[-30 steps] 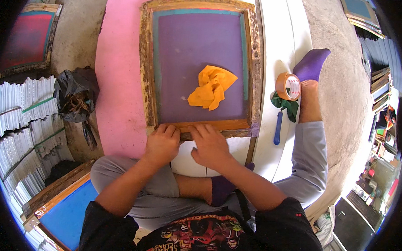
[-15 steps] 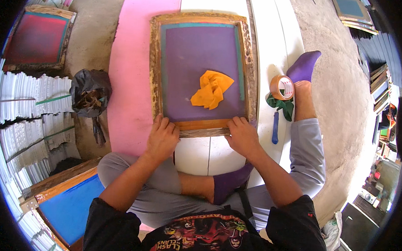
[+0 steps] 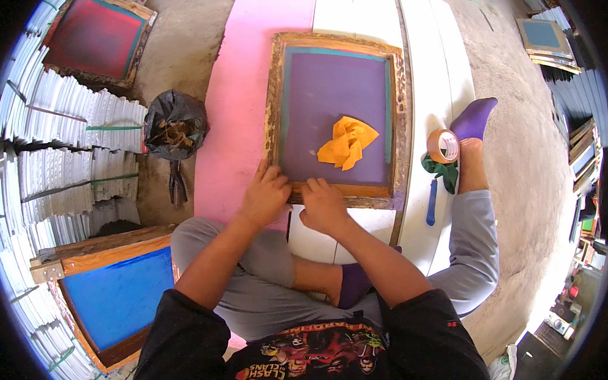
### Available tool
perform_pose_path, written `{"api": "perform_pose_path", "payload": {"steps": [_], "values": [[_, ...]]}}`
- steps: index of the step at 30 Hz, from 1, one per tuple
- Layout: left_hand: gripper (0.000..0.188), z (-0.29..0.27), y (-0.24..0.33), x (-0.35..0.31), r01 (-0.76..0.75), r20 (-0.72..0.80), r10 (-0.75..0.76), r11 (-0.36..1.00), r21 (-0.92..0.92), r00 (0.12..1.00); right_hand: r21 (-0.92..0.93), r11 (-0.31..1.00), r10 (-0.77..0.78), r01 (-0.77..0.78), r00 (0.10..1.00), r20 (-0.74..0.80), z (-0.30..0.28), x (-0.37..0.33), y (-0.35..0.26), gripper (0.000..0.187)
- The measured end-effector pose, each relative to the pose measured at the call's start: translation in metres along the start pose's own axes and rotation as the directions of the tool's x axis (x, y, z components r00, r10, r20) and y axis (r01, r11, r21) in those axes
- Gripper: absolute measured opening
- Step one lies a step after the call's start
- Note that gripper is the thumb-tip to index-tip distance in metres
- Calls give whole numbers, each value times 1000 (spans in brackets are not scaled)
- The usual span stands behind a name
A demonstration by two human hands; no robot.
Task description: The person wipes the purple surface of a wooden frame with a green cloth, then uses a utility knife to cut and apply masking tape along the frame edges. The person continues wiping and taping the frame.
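Note:
In front of me lies a wooden-framed printing screen (image 3: 334,195) with a purple mesh and teal edging. A crumpled orange cloth (image 3: 348,143) rests on the lower right part of its mesh. My left hand (image 3: 266,197) is at the near left corner, its bent fingers holding the frame there. Close beside it, my right hand (image 3: 325,205) curls its fingers over the frame's near bar, with the thumb below. Parts of both hands' fingertips are hidden against the wood.
Right of the frame are a tape roll (image 3: 443,146), a dark green cloth (image 3: 445,169) and a blue strip-like tool (image 3: 431,202), by my foot (image 3: 475,117). To the left stand a black bag (image 3: 177,124), white stacks (image 3: 86,109), a blue screen (image 3: 119,297) and a red screen (image 3: 93,38).
My right hand has moved left along the near bar, from the right corner to beside my left hand. The view has shifted, so the whole scene appears farther right.

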State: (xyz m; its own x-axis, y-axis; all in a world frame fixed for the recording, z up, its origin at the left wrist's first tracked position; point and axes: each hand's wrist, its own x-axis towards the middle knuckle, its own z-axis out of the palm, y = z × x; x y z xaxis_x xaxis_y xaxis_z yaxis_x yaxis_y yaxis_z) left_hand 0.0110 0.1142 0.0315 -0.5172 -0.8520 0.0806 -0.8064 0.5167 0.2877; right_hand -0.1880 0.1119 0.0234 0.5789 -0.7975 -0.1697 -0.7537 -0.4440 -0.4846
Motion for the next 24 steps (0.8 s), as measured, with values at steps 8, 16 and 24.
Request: {"api": "perform_pose_path", "payload": {"steps": [8, 16, 24], "values": [[33, -2, -33, -5, 722, 319, -648, 624, -298, 691, 8, 998, 64, -65, 994, 90, -4, 10, -9, 38], [33, 8, -42, -6, 722, 339, -639, 582, -374, 691, 177, 979, 65, -100, 979, 193, 6, 45, -30, 40], [35, 8, -42, -1, 707, 329, -627, 600, -375, 706, 127, 926, 320, -357, 917, 239, -37, -11, 58, 31]]}}
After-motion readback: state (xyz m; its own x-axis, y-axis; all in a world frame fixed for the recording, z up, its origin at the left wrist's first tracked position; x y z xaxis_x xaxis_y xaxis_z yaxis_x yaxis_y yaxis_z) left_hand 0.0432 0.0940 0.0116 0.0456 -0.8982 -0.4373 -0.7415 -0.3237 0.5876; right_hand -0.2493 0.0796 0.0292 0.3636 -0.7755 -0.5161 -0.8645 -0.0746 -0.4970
